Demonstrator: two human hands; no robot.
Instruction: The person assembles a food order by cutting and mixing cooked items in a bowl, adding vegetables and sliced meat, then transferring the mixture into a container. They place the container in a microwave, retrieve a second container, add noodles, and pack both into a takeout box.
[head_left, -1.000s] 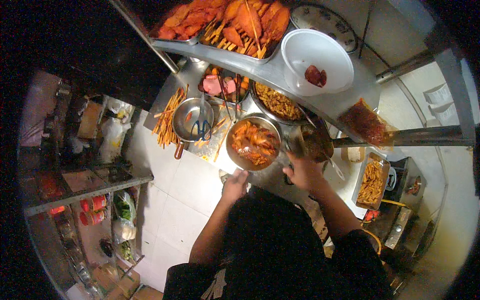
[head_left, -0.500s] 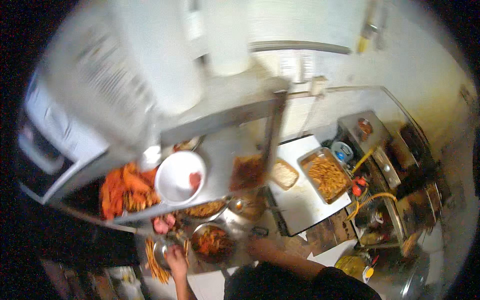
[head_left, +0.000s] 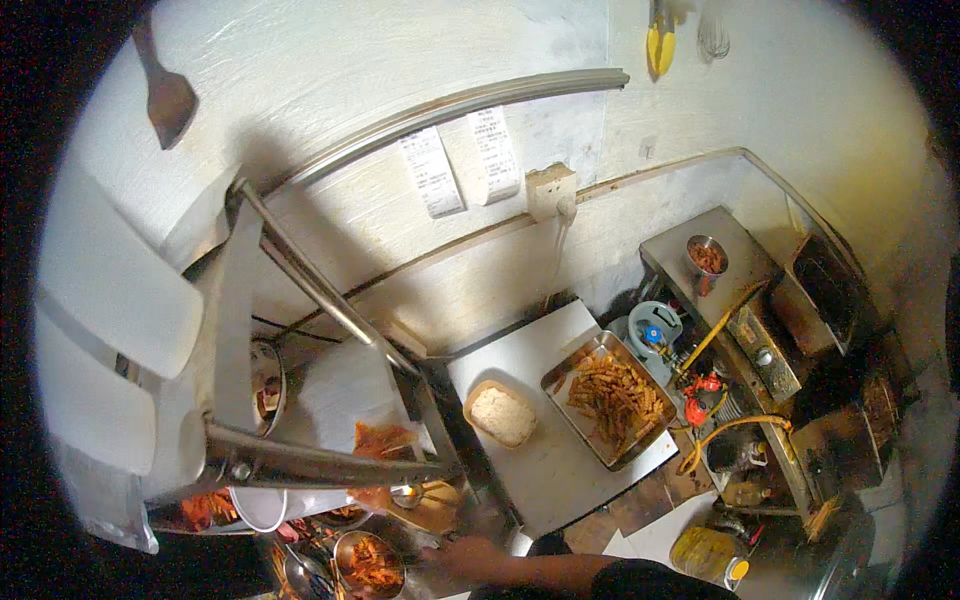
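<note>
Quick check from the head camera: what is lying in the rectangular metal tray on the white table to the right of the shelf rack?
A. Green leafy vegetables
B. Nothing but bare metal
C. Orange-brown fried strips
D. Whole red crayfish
C: the metal tray on the white table is filled with a pile of orange-brown fried strips, next to a small tub of pale crumbs.

Round steel bowl [head_left: 367, 563] — orange-red food inside, upright.
</note>
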